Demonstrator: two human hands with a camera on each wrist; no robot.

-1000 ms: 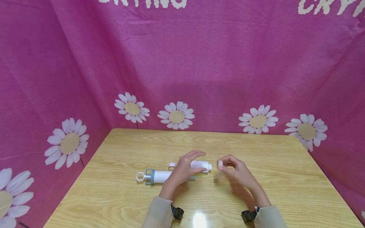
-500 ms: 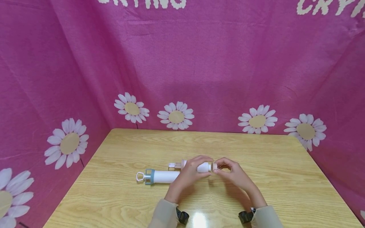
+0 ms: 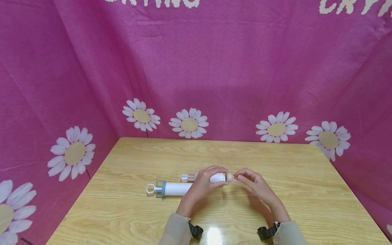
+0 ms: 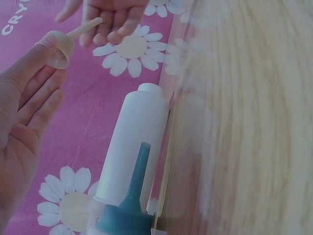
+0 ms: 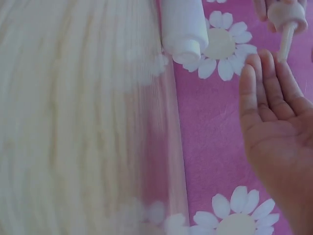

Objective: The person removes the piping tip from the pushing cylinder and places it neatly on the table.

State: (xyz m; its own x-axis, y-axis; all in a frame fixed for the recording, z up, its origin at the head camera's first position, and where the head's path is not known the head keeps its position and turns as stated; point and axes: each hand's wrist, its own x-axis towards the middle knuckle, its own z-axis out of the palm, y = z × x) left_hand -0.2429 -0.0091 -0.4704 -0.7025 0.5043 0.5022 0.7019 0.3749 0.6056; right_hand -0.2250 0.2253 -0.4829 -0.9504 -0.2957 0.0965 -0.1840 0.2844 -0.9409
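My left hand [image 3: 204,183] pinches a pale beige nozzle cap [image 4: 60,48] between thumb and fingers, its thin spout pointing toward my right hand. My right hand [image 3: 258,186] is relaxed, fingertips close to the spout's tip, thumb apart from it. In the right wrist view its fingers [image 5: 275,93] stretch out below the cap. Under my left hand lies a white syringe-like tube [image 4: 133,134] with a small round neck and a pale handle [image 3: 184,177]. Nearer me lies a second white tube [image 3: 176,189] with a teal collar; its teal nozzle [image 4: 137,176] shows in the left wrist view.
The tubes lie side by side on a wood-grain table [image 3: 275,163], handles to the left. Behind it hangs a magenta cloth [image 3: 214,68] with printed daisies. Both wrists wear black straps with small cameras [image 3: 196,231].
My right hand brought the cap leftward to my left hand, which moved right and took it. My right fingers then let go and drew back slightly; the spout now shows between the hands.
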